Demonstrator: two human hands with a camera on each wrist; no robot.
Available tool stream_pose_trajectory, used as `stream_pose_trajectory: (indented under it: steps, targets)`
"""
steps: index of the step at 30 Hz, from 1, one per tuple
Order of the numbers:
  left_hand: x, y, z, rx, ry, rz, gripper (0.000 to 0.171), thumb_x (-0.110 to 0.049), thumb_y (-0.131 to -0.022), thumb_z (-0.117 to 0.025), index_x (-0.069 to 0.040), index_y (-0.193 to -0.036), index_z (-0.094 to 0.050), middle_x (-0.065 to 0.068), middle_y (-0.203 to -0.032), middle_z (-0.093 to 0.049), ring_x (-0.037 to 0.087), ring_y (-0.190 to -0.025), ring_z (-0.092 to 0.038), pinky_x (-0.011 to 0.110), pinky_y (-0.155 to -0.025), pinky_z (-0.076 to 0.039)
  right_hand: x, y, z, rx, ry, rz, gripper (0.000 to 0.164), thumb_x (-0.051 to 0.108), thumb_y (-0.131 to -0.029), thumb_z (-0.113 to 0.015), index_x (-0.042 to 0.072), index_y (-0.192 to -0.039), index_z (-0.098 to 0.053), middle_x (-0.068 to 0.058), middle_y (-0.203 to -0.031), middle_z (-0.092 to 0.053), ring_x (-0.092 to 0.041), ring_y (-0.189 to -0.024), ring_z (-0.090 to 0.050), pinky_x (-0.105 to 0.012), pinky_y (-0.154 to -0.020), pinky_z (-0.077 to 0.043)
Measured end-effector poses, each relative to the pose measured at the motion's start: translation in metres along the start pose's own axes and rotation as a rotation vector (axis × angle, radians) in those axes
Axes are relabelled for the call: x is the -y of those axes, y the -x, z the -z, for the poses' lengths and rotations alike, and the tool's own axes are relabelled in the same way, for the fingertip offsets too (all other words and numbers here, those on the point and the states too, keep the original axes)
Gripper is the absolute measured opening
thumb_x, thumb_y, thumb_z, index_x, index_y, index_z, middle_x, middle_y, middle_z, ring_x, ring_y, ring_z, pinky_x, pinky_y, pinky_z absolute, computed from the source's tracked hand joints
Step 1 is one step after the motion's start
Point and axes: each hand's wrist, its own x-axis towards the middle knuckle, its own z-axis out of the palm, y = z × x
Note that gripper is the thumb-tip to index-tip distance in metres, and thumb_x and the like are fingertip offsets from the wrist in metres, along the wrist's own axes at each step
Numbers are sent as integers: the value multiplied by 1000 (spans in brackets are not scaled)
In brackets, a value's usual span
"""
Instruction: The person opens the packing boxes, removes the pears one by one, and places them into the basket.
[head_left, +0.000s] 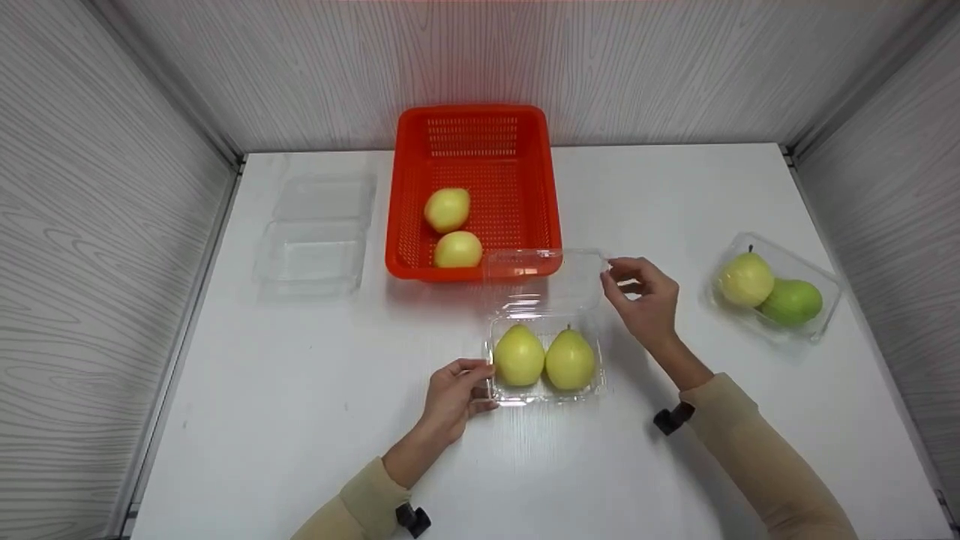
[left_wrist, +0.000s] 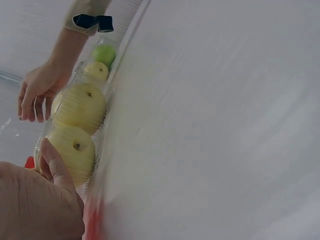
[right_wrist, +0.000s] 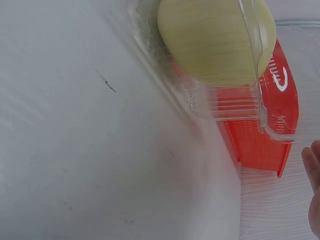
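Observation:
A clear plastic clamshell box [head_left: 546,396] stands on the table with its lid [head_left: 581,281] raised at the back. Two yellow-green pears [head_left: 519,355] lie side by side in its base. My left hand [head_left: 454,397] grips the base's left side, thumb on the rim and fingers lower down. The thumb also shows against the box in the left wrist view, beside a pear [left_wrist: 75,152]. At the lid's right edge, my right hand [head_left: 645,300] pinches the plastic between thumb and fingers. Only some of its fingertips [right_wrist: 311,162] show in the right wrist view.
Behind the box is a red basket [head_left: 551,195] holding two yellow fruits [head_left: 448,210], partly overlapped by the lid. An open clear box [head_left: 315,259] lies at the back left. Another clear box [head_left: 821,319] at right holds a yellow pear [head_left: 746,280] and a green fruit [head_left: 792,302].

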Motion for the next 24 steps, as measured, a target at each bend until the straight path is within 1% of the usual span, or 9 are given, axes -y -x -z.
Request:
stream_pose_trajectory:
  steps: [5,10,12,15,18,22,24]
  targets:
    - [1,0,1,-2,3,2,21,-15,-96,-76,-5,-111,-66,2,-89,-75,11,-68,-68,27,-64,-64,-3,2,-2,11,8,-74,20,-12,-86,-76,-7,-106,-73,-26,-89,-74,8,-80,-69,-8,-65,-55]
    - [1,-1,1,-3,4,0,20,-15,-95,-76,-5,-110,-66,2,-87,-75,11,-67,-68,27,-64,-64,-5,5,-4,18,-13,-127,20,-16,-87,-73,-12,-106,-70,-29,-89,-72,7,-77,-68,-8,-62,-55]
    - [1,-1,1,-2,5,1,20,-15,-95,-76,-5,-109,-66,1,-87,-75,11,-66,-69,27,-64,-64,-6,6,-4,21,-35,-152,20,-15,-87,-73,-13,-107,-70,-27,-89,-72,5,-76,-68,-9,-61,-56]
    - [1,-1,1,0,5,2,20,-15,-95,-77,-6,-109,-67,1,-88,-75,11,-66,-69,27,-64,-64,-9,10,-4,34,-64,-182,22,-12,-87,-75,-10,-108,-72,-22,-90,-73,3,-75,-69,-11,-60,-56]
    - [1,-1,1,-2,4,5,20,-16,-95,-77,-6,-109,-67,0,-88,-76,10,-66,-69,27,-64,-64,-13,14,-3,57,-69,-202,22,-9,-88,-78,-6,-109,-73,-18,-91,-75,1,-75,-70,-12,-60,-56]
    - [2,-2,1,-6,8,9,20,-15,-95,-77,-6,-109,-67,1,-87,-76,10,-65,-69,26,-62,-64,-17,19,-3,82,-99,-235,22,-9,-88,-78,-7,-109,-73,-9,-90,-75,-2,-75,-70,-14,-60,-58]
    - [2,-2,1,-8,9,10,20,-15,-95,-77,-5,-109,-67,1,-87,-76,10,-65,-69,26,-62,-63,-18,22,-3,94,-118,-263,22,-10,-88,-77,-9,-110,-72,-4,-90,-75,-2,-75,-70,-16,-60,-59]
